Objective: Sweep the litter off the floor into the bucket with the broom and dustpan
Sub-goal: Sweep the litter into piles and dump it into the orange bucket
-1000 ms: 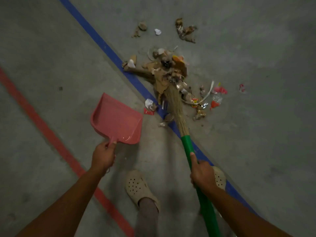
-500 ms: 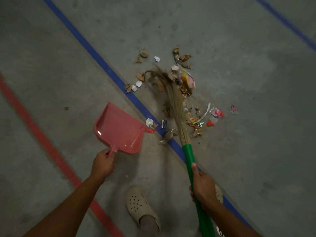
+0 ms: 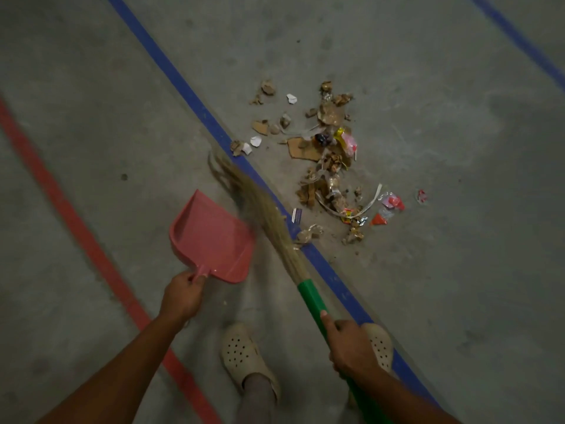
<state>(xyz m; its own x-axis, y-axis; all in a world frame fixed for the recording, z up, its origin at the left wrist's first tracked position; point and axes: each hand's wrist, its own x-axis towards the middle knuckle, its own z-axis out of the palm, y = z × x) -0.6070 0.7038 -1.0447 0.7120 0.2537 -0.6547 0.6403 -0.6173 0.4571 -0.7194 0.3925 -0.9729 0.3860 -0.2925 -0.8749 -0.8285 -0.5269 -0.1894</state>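
Broom bristles swung out of litter, now across blue line, blurred, just beside pink dustpan right edge. Right hand wrapped round green handle, thumb stretched along it, forearm from 5 o'clock. Left hand clenched on dustpan stub, forearm from 7 o'clock. Litter at 1 o'clock from dustpan.

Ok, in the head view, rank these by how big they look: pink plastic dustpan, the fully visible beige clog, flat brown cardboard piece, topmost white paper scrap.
1. pink plastic dustpan
2. beige perforated clog, though being nearer the camera may inflate it
3. flat brown cardboard piece
4. small white paper scrap
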